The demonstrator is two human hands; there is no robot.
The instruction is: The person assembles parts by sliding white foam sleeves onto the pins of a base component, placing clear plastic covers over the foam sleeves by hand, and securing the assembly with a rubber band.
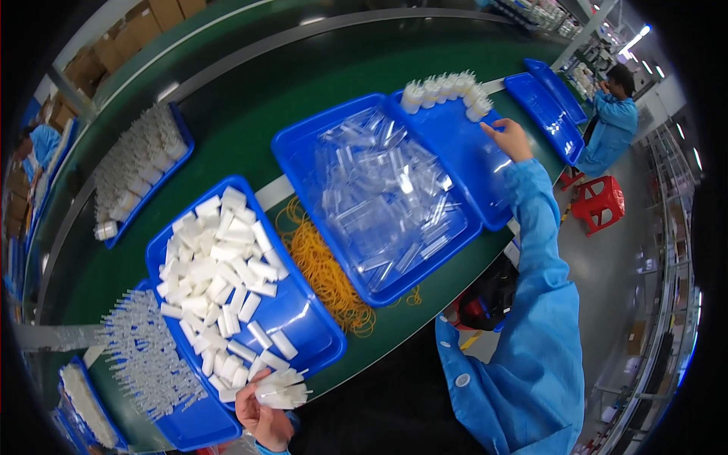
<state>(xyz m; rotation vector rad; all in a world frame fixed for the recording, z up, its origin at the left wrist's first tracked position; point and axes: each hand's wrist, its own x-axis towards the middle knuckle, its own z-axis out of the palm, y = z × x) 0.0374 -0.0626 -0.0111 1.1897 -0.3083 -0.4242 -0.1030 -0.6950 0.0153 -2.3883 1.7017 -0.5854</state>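
My left hand is closed around a bundle of white pieces with thin pale sticks poking out. It is at the near end of a blue tray heaped with short white cylinders. My right hand reaches out over another blue tray, thumb and fingers apart, with nothing visible in them. Just beyond its fingertips, a curved row of white bundles with thin sticks stands along that tray's far edge.
A blue tray of clear plastic sleeves lies between my hands, beside loose yellow rubber bands. Clear thin tubes fill a tray at left. Finished-looking bundles sit farther back. A co-worker and red stool are at right.
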